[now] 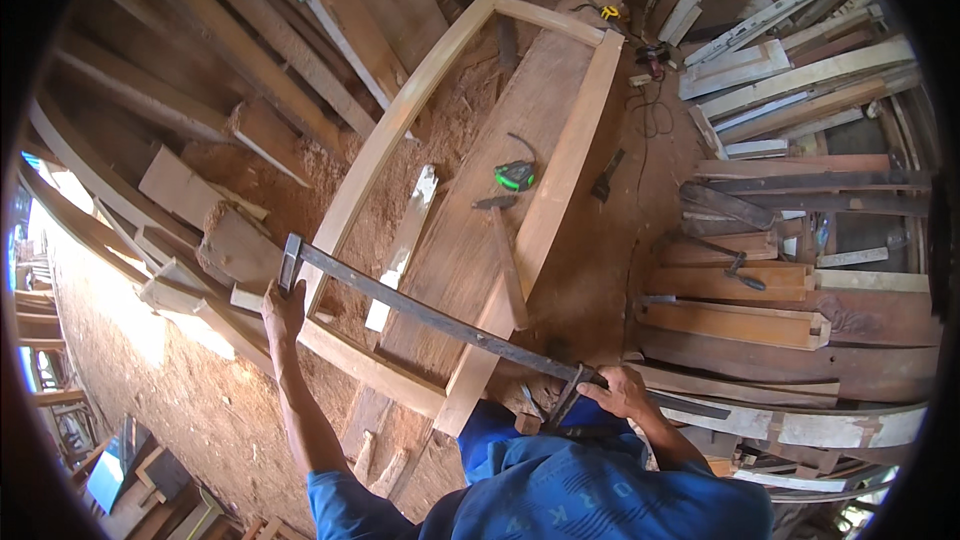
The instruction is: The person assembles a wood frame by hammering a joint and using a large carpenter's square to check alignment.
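A long dark metal bar clamp [430,314] spans a light wooden frame [385,140] from side to side, near the frame's close end. My left hand [284,312] is closed at the clamp's left jaw, just outside the frame's left side piece. At the other end, my right hand [618,392] grips the bar beside the sliding jaw. A small wood block [528,424] sits by that jaw, in front of my body. Inside the frame, a claw-type hammer [508,260] leans over the right side piece, and a green and black tape measure [514,176] lies beyond its head.
Under the frame runs a wide brown plank [470,190], with a white-painted wood strip [405,245] beside it. Stacked boards [290,50] fill the left back. More timber and another clamp [735,268] lie at right. A corded power tool [653,60] rests beyond the frame.
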Demonstrator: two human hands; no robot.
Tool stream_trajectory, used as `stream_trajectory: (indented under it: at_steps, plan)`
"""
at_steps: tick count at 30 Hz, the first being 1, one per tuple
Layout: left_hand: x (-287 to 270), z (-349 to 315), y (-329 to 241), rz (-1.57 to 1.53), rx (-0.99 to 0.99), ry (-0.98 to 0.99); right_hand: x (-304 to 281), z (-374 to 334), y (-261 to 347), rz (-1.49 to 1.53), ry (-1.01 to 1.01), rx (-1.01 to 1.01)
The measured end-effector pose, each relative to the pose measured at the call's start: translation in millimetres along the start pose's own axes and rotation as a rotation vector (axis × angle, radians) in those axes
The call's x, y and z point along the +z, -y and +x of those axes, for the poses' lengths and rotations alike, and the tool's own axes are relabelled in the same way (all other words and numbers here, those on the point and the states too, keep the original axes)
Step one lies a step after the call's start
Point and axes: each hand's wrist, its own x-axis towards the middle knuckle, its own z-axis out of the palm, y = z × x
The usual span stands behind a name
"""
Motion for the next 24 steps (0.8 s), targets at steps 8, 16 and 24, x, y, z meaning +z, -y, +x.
stream_trajectory:
  at_steps: [8, 16, 24]
  plan:
    - [30, 11, -161, 0.076, 0.337, -0.209, -119, 71, -68, 0.145, -0.11, -0.077]
    - [121, 24, -282, 0.133, 0.346, -0.201, -252, 171, -190, 0.074, -0.097, -0.141]
    - [190, 111, -361, 0.218, 0.295, -0.038, -352, 256, -216, 0.065, -0.22, -0.126]
